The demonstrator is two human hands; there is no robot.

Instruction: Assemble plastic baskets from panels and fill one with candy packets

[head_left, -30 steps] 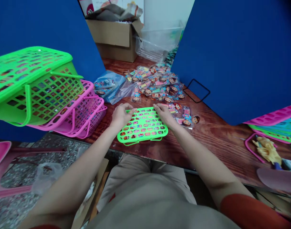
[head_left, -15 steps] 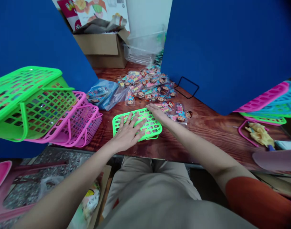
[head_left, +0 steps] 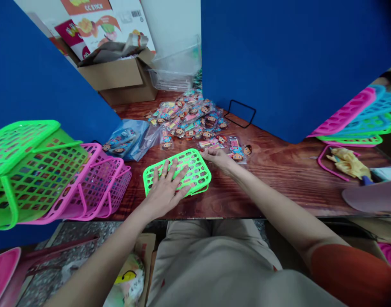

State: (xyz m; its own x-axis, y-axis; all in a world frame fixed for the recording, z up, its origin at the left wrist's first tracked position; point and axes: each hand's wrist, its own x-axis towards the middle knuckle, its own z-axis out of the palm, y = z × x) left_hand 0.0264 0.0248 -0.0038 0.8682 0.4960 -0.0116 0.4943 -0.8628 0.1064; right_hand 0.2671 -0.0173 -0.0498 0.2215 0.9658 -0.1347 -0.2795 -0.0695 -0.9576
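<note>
My left hand [head_left: 165,192] lies open and flat on a green plastic lattice panel [head_left: 198,170], light and stiff, best taken by its rim. My right hand [head_left: 217,158] meets the far edge, grip unclear. The panel sits on the wooden desk [head_left: 278,183], pink baskets [head_left: 101,183] close left, cartoon-faced packets [head_left: 191,121] beyond, open room right.

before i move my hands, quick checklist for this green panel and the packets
Left hand free: not ok, it lies flat on the bright green plastic grid panel.
Panel flat on the reddish-brown wooden table: ok.
Right hand empty: cannot tell, its fingertips sit at the panel's far edge.
Plastic-wrapped cartoon-face packets within reach: ok, just beyond the panel.
Pink plastic baskets apart from the panel: ok, a gap shows.
</note>
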